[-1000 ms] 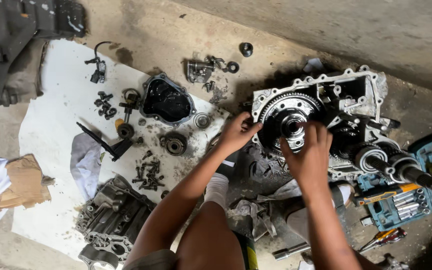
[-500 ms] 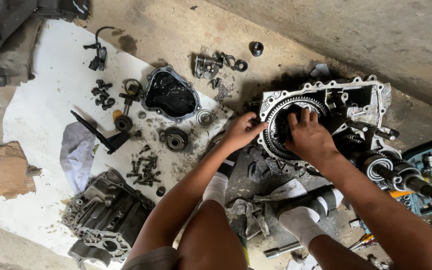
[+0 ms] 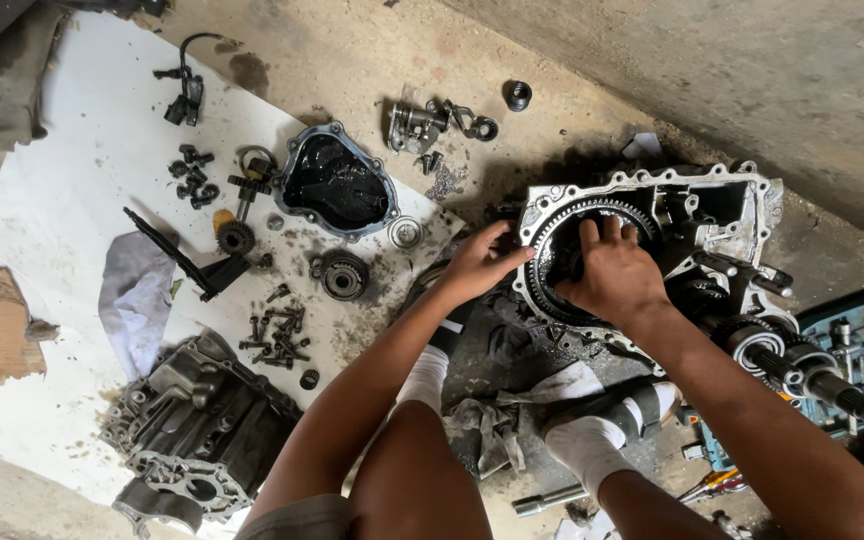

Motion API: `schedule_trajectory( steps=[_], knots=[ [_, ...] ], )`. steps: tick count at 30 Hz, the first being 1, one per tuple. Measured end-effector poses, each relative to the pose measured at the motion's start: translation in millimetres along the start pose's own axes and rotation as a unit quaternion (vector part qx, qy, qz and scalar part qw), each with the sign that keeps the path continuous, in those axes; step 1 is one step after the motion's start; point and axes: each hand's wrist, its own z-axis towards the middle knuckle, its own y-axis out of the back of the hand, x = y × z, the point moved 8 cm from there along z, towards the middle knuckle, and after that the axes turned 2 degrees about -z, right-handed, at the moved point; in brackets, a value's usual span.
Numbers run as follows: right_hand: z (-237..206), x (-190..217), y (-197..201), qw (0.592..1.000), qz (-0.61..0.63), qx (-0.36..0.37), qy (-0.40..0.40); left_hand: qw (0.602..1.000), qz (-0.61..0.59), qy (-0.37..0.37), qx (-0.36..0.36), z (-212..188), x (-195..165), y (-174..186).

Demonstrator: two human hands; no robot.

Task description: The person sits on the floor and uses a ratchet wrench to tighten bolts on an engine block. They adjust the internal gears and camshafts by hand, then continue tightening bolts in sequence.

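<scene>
An open aluminium gearbox case (image 3: 752, 205) lies on the concrete floor at the right. A large ring gear (image 3: 549, 222) sits inside it. My right hand (image 3: 612, 275) reaches into the middle of that ring gear, fingers curled on the part inside. My left hand (image 3: 480, 262) grips the left outer rim of the ring gear and case. Gear shafts (image 3: 802, 365) stick out of the case at the lower right. My legs in white socks and sandals are below the case.
White sheet (image 3: 62, 180) on the left holds a black oily cover (image 3: 337, 185), a round bearing (image 3: 342, 275), loose bolts (image 3: 274, 335), small gears (image 3: 235, 238), and another case half (image 3: 197, 425). Blue tool case (image 3: 862, 340) stands far right. Rags lie by my feet.
My right hand moved from the ring gear's lower edge into its centre. My left hand stays on the left rim. The view shifted, with the case now further right.
</scene>
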Motion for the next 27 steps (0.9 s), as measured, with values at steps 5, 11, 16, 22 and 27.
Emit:
schedule_trajectory(
  steps=[5, 11, 16, 22, 27],
  knots=[
    [5.6, -4.1, -4.3, 1.0, 0.018, -0.021, -0.001, 0.999, -0.029, -0.018, -0.016, 6.6, 9.2, 0.0],
    [4.1, -3.6, -2.2, 0.997, 0.026, -0.075, 0.0, 0.985, -0.166, -0.026, 0.023, 7.7, 7.9, -6.6],
    [-0.3, -3.4, -2.1, 0.999, 0.035, -0.029, -0.016, 0.997, -0.079, -0.01, 0.011, 12.5, 17.9, -6.8],
    [-0.8, -3.0, 2.3, 0.997, 0.054, -0.042, -0.034, 0.995, -0.08, -0.048, 0.035, 14.8, 22.3, -11.9],
    [2.1, -1.8, 1.4, 0.997, 0.042, -0.057, -0.008, 0.994, -0.091, -0.053, -0.002, 20.0, 18.1, -3.5]
  ],
)
